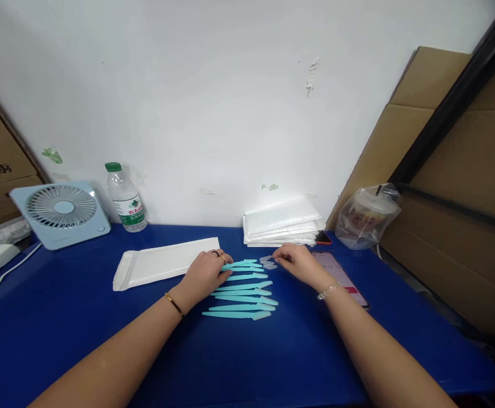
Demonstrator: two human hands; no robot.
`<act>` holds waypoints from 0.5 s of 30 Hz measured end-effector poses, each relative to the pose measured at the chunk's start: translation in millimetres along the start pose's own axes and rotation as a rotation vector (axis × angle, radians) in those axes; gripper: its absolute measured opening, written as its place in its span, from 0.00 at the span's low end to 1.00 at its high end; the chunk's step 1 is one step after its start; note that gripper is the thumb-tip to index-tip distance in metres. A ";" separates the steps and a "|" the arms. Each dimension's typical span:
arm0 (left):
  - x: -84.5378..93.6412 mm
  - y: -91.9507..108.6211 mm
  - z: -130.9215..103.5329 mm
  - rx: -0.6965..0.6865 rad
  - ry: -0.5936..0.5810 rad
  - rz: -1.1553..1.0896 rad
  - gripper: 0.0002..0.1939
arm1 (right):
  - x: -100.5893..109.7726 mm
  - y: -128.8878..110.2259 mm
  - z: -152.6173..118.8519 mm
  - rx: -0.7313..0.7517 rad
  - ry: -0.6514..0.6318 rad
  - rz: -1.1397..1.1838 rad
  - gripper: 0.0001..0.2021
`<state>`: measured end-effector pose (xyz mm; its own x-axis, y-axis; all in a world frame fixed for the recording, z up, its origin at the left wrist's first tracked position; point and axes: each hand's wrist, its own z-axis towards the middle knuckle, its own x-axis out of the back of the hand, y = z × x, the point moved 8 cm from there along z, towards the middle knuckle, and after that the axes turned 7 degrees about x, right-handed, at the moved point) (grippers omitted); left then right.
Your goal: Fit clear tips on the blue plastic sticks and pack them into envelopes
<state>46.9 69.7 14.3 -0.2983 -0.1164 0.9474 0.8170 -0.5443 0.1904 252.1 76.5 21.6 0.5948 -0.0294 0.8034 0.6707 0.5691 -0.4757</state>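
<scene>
Several turquoise eyebrow razors (243, 315) lie in a column on the blue table, handles to the left and blade ends to the right. At the far end of the column, my left hand (207, 272) has its fingers closed around the handle of a razor (244, 263). Small clear blade caps (268, 264) lie just right of the far razors. My right hand (296, 262) is beside them, thumb and fingertips pinched at the edge of one cap. A white padded envelope (166, 263) lies flat behind and left of my left hand.
A stack of white padded envelopes (281, 221) stands against the wall. To the right are a phone (355, 286) and a bagged drink cup (368, 212). On the left are a blue fan (63, 212) and a water bottle (126, 198). Cardboard (464, 198) borders the right side.
</scene>
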 end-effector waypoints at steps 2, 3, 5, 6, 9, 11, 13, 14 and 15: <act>0.0 -5.6 1.3 0.027 -0.008 0.005 0.09 | 0.1 5.3 -1.3 -0.007 -0.028 -0.039 0.07; -0.7 -7.4 1.7 0.034 -0.017 0.006 0.09 | -3.1 5.6 -1.8 -0.003 -0.056 -0.042 0.07; -2.3 -9.0 2.2 0.037 -0.029 0.009 0.08 | -11.7 3.2 -2.2 0.011 -0.107 -0.046 0.06; -3.0 -9.1 2.3 0.036 -0.032 0.014 0.08 | -15.6 0.9 -1.9 0.022 -0.123 -0.055 0.05; -3.6 -7.8 2.5 0.029 -0.027 0.051 0.12 | -22.0 -4.6 -0.3 0.044 -0.132 -0.113 0.05; -2.8 -7.0 2.5 0.025 -0.016 0.067 0.14 | -21.9 -6.2 0.7 0.050 -0.124 -0.148 0.05; -0.8 -7.3 2.6 0.031 0.000 0.059 0.14 | -18.9 -5.7 0.9 0.037 -0.105 -0.153 0.04; 0.4 -7.7 2.7 0.037 0.008 0.044 0.13 | -16.5 -4.9 0.9 0.025 -0.090 -0.138 0.04; 1.6 -8.4 2.7 0.045 0.016 0.026 0.13 | -13.9 -4.0 0.7 0.012 -0.070 -0.110 0.04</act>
<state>40.9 76.3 15.0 -0.2843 -0.1438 0.9479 0.8459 -0.5030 0.1774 240.9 75.3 12.6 0.4855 -0.0352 0.8735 0.7246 0.5752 -0.3796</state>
